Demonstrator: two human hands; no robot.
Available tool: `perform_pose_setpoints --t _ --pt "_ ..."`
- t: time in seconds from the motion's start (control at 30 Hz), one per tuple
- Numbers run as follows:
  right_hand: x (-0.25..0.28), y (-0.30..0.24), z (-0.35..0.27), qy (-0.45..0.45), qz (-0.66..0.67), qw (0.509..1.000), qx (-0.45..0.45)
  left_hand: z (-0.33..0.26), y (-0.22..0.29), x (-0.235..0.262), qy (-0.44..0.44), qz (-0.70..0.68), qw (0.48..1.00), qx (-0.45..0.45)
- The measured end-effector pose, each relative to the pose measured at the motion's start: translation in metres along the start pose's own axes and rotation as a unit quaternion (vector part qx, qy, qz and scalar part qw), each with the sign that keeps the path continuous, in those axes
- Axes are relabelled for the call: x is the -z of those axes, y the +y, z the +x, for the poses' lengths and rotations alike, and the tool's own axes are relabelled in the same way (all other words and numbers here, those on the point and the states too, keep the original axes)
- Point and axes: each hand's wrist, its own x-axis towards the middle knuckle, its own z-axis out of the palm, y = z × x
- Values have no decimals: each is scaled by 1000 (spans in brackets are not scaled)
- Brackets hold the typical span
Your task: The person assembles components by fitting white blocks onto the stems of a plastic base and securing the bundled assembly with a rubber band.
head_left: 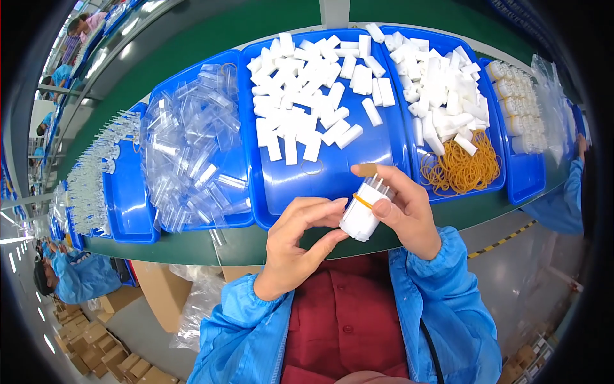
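Far to our left, clear plastic pieces (96, 173) stand in rows along the green bench (211, 246), and beside them a blue tray (137, 224) holds a loose heap of clear plastic sleeves (192, 147). The middle tray (320, 179) carries scattered white blocks (307, 96).

Below it, our left hand (297, 246) curls inward — thumb and forefinger closing on the lower left side of a white bundle (363, 214). The bundle sits between both hands, tilted, just over the bench's near edge, with a yellow rubber band (362, 200) across its upper part. Our right hand (403, 211) wraps it from the right, forefinger arched over the top, thumb pressed on its face.

Further right, another tray (499, 173) holds more white blocks (441, 83) and a pile of yellow rubber bands (464, 168) — then banded bundles (521, 105) in the last tray.
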Motion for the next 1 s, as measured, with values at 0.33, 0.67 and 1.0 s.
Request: perform_pose_setpoints --t 0.33,0.67,1.0 --pt "-2 -10 8 -89 -99 987 -89 17 16 9 -97 182 975 -80" --pt "19 -19 -7 -39 -142 988 -51 24 3 -10 -112 185 970 -108" --pt "180 -47 -72 502 -80 832 222 19 7 -10 -23 174 984 -32"
